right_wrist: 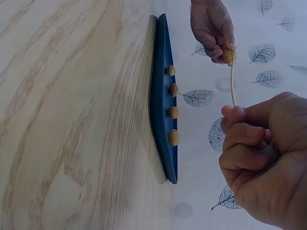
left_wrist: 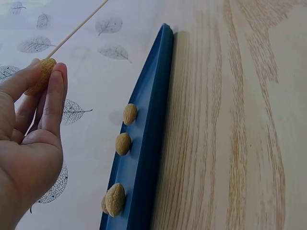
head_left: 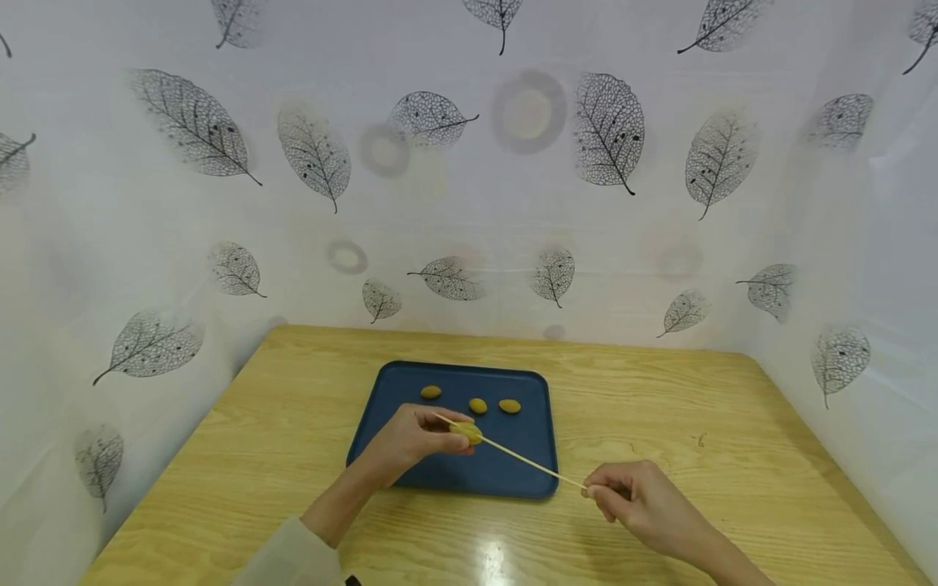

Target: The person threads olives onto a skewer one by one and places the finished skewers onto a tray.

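Observation:
Between the thumb and fingers of my left hand [head_left: 425, 435] is an oval, wrinkled yellow-brown piece [head_left: 467, 433], pinched over the tray. A thin bamboo skewer [head_left: 523, 459] runs through it, its far tip showing beyond the piece by the left fingers in the head view. My right hand [head_left: 645, 500] pinches the skewer's other end, to the right of the tray's front corner. Several similar oval pieces [right_wrist: 173, 112] lie on the blue tray [head_left: 538, 439]; the head view shows three of them, one more being hidden behind the left hand there.
The tray lies on a light wood-grain table [head_left: 659, 407]. White sheeting with a leaf print [head_left: 469, 203] stands behind the table and along both sides. A small dark object [head_left: 353, 580] shows at the bottom edge by the left sleeve.

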Tool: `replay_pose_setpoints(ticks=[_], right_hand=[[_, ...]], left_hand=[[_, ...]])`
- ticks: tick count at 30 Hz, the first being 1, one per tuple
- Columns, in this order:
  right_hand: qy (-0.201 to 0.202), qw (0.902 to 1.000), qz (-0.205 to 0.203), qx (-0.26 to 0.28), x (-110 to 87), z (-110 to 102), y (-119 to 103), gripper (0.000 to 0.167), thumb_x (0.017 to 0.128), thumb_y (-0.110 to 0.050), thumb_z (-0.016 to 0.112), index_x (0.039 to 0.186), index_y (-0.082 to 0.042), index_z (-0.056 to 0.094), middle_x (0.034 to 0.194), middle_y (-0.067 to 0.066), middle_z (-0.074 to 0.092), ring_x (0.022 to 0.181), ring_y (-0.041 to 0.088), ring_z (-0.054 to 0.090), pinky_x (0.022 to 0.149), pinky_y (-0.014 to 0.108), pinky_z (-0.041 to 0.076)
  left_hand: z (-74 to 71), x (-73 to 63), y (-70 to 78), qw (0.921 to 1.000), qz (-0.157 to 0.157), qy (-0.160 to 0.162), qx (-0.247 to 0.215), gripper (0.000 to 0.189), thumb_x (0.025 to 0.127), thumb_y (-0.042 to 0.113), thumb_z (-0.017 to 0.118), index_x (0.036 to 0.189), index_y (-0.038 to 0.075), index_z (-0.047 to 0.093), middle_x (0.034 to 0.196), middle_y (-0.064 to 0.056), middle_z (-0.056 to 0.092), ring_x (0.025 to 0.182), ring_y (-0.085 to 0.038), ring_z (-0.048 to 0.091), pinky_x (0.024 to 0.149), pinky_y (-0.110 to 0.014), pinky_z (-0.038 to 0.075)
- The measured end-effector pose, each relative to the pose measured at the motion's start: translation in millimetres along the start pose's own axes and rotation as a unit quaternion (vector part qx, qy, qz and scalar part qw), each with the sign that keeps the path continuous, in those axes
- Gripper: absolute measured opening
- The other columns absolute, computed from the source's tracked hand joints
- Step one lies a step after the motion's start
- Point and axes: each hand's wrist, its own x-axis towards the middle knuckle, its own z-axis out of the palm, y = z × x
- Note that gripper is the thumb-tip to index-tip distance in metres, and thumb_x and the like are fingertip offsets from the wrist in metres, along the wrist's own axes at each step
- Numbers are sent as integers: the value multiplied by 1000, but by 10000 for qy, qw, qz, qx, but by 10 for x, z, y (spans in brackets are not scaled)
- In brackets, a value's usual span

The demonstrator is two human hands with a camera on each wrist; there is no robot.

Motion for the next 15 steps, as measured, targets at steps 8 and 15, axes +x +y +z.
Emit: replay_pose_setpoints(ticks=[8,15], right_hand=[[-2,10000,31,-52,15,9,-3,23,104,-8,62,82,-7,69,66,-10,57,48,-4,30,42,20,36],[-15,10000,41,-64,25,15,-15,20,104,-8,62,87,-6,72,66,-11,57,48,-5,30,40,17,32]], left_hand=[[-5,0,-3,10000,-57,25,-2,41,94,16,78,127,-7,69,104,-13,77,97,-24,75,96,-41,58],[3,-6,16,10000,-83,37,35,40,94,17,79,126,-5,71,103,-13,77,97,-24,75,98,-50,56]])
